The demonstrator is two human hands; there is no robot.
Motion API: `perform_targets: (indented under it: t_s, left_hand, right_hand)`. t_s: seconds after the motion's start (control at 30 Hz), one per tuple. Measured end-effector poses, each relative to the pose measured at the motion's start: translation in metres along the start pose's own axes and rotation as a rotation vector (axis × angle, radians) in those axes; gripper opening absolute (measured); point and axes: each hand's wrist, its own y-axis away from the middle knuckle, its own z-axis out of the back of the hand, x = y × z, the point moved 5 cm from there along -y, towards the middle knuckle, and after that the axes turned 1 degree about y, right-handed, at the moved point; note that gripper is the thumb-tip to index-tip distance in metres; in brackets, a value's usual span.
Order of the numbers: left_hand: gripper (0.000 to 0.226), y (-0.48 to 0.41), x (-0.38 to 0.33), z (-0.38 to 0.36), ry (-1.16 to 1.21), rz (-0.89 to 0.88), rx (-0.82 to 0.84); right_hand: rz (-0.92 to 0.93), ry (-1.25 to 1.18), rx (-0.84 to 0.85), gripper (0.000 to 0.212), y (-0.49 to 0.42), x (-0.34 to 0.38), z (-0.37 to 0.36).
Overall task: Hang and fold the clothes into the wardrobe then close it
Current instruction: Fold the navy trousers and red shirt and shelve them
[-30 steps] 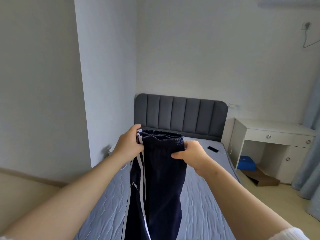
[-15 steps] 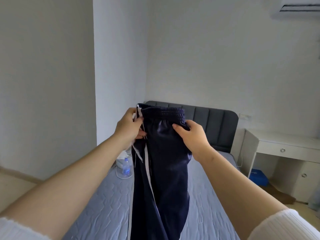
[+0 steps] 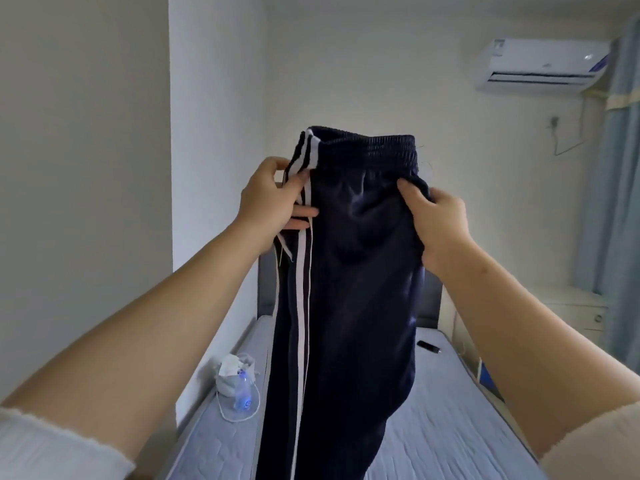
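Observation:
Dark navy track trousers (image 3: 353, 271) with white side stripes hang upright in front of me, waistband at the top. My left hand (image 3: 273, 202) pinches the striped side seam just below the waistband. My right hand (image 3: 436, 223) grips a bunch of fabric at the opposite side. The legs hang down over the bed and run out of the bottom of the view. No wardrobe is in sight.
A bed with a blue-grey quilted mattress (image 3: 450, 420) lies below, its dark headboard (image 3: 431, 303) behind the trousers. A clear bag with a bottle (image 3: 239, 386) sits at the bed's left, a small black object (image 3: 428, 347) further back. White desk (image 3: 585, 306), curtain and air conditioner (image 3: 540, 64) stand right.
Both hands have raised the trousers higher, so the waistband now stands well above the headboard. The view has tilted up and the air conditioner has come fully into sight.

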Motion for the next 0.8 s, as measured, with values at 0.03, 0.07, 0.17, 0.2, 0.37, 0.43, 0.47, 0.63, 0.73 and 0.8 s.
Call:
perform_targets:
  t_s: [0.03, 0.07, 0.17, 0.2, 0.37, 0.43, 0.47, 0.63, 0.73, 0.8]
  left_hand:
    - [0.014, 0.000, 0.000, 0.005, -0.012, 0.020, 0.018]
    - [0.017, 0.000, 0.001, 0.009, -0.026, 0.029, 0.035]
    - [0.023, 0.004, 0.010, 0.017, 0.027, 0.113, 0.105]
    - [0.025, 0.004, 0.014, 0.018, 0.079, 0.162, 0.126]
    - [0.028, 0.005, 0.053, 0.013, 0.023, 0.437, 0.275]
    - [0.025, 0.009, 0.087, 0.007, -0.097, 0.545, 0.309]
    - [0.022, 0.012, 0.109, 0.002, -0.159, 0.593, 0.321]
    - [0.018, 0.042, 0.228, -0.030, -0.223, 0.808, 0.227]
    - [0.026, 0.031, 0.257, -0.044, -0.230, 0.635, 0.137]
    - [0.028, 0.009, 0.249, -0.047, -0.220, 0.488, 0.092]
  right_hand:
    - [-0.054, -0.020, 0.047, 0.024, 0.003, -0.001, -0.001]
    - [-0.102, -0.053, 0.102, 0.023, 0.006, -0.002, -0.002]
    - [-0.268, -0.136, 0.313, 0.022, 0.014, -0.010, -0.005]
    - [-0.319, -0.149, 0.371, 0.021, 0.016, -0.013, -0.006]
    - [-0.511, -0.104, 0.386, 0.018, 0.009, -0.050, 0.004]
    - [-0.587, 0.061, 0.341, 0.017, 0.006, -0.082, 0.009]
    - [-0.595, 0.186, 0.305, 0.013, 0.004, -0.103, 0.011]
    - [-0.445, 0.761, 0.208, 0.020, 0.001, -0.221, 0.012]
    - [-0.356, 0.753, 0.041, 0.027, -0.012, -0.249, 0.014]
    - [-0.271, 0.588, -0.085, 0.027, -0.028, -0.245, 0.009]
